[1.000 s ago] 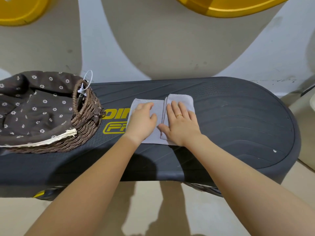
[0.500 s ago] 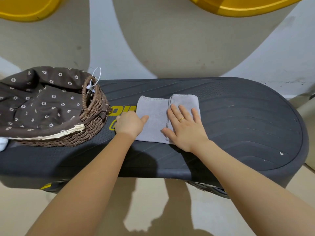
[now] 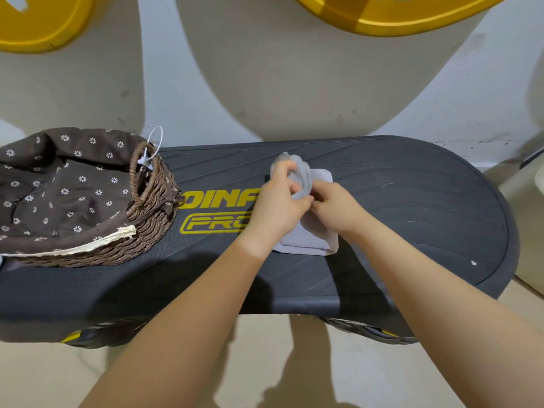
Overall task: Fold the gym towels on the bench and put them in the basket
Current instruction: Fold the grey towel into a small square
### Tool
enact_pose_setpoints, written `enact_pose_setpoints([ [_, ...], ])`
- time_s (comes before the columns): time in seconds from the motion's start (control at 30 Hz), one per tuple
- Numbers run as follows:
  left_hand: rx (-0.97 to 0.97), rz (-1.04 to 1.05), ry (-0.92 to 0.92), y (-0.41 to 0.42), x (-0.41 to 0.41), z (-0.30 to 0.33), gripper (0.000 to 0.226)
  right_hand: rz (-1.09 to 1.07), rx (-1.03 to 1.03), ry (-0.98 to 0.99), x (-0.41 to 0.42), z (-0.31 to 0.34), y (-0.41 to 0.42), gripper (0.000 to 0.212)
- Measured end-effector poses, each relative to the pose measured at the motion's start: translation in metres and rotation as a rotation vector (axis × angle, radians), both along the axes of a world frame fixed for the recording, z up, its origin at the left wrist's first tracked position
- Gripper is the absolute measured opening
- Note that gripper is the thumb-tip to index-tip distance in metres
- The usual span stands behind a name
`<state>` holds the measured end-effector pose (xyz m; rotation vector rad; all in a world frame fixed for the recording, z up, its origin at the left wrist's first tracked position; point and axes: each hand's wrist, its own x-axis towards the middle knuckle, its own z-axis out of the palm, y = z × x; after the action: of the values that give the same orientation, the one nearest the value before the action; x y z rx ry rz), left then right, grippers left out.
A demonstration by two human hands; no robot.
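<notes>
Head view: grey towel (image 3: 306, 240) mid-fold at the middle of a dark bench (image 3: 412, 207).

Bench with yellow lettering stands on a pale floor against a light wall. The towel's long axis runs from front edge to back edge; its left part is lifted and blurred. Left hand (image 3: 276, 207) and right hand (image 3: 335, 207) both pinch it from above, touching. A lined wicker basket (image 3: 147, 201) sits at the bench's left end.

A gym or home workout corner is suggested: a dark grey, ribbed rubber-topped exercise surface (image 3: 412, 207) printed with yellow sport-brand lettering (image 3: 217, 213) is set on a beige tiled floor (image 3: 294, 363), against a white wall painted with beige curves (image 3: 294, 83) and yellow shapes (image 3: 382, 16).
</notes>
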<state>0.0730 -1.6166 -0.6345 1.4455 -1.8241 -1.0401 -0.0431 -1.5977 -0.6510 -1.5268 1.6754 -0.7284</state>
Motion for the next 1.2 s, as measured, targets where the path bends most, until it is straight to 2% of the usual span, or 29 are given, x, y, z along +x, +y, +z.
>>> enact_pose_setpoints([
  [0.1,-0.031,-0.048,-0.059,0.011,-0.016,-0.011,0.053,-0.255,0.114,-0.581,-0.01,0.01,-0.001,0.03],
  [0.13,-0.035,-0.065,-0.072,0.015,-0.019,-0.016,0.053,-0.347,0.162,-0.668,-0.012,0.01,-0.002,0.024],
  [0.17,-0.037,-0.084,-0.077,0.018,-0.021,-0.021,0.052,-0.419,0.187,-0.637,-0.014,0.007,-0.006,0.021],
  [0.2,-0.041,-0.102,-0.082,0.022,-0.023,-0.024,0.049,-0.447,0.182,-0.495,-0.016,0.004,-0.009,0.025],
  [0.3,-0.071,-0.096,-0.044,0.03,-0.022,-0.029,0.036,-0.369,0.08,0.091,-0.021,-0.006,-0.016,0.028],
  [0.37,-0.067,-0.05,0.031,0.033,-0.016,-0.029,0.028,-0.35,0.056,0.249,-0.025,-0.011,-0.016,0.021],
  [0.43,-0.112,-0.033,-0.032,0.036,-0.009,-0.033,0.033,-0.369,0.045,0.217,-0.028,-0.015,-0.017,0.019],
  [0.57,-0.248,-0.193,-0.636,0.041,-0.008,-0.043,0.08,-0.426,0.064,0.212,-0.025,-0.019,-0.019,0.025],
  [0.63,-0.281,-0.257,-0.744,0.041,-0.008,-0.043,0.097,-0.453,0.037,0.246,-0.023,-0.017,-0.018,0.022],
  [0.7,-0.296,-0.315,-0.766,0.038,-0.006,-0.043,0.109,-0.378,-0.171,0.415,-0.021,-0.018,-0.012,0.009],
  [0.77,-0.3,-0.374,-0.762,0.032,-0.003,-0.041,0.114,-0.114,-0.467,0.601,-0.025,-0.023,-0.007,0.027],
  [0.8,-0.298,-0.396,-0.741,0.029,-0.002,-0.041,0.113,0.059,-0.553,0.668,-0.03,-0.026,-0.004,0.034],
  [0.87,-0.278,-0.436,-0.674,0.026,0.003,-0.041,0.109,0.323,-0.449,0.679,-0.042,-0.028,0.001,0.046],
  [0.93,-0.262,-0.432,-0.582,0.027,0.009,-0.041,0.103,0.416,-0.219,0.651,-0.053,-0.022,0.003,0.062],
  [1.0,-0.257,-0.407,-0.532,0.03,0.015,-0.04,0.094,0.466,-0.106,0.735,-0.059,-0.017,0.0,0.072],
  [1.2,-0.254,-0.398,-0.576,0.026,0.014,-0.039,0.098,0.504,-0.095,0.736,-0.064,-0.01,-0.019,0.058],
])
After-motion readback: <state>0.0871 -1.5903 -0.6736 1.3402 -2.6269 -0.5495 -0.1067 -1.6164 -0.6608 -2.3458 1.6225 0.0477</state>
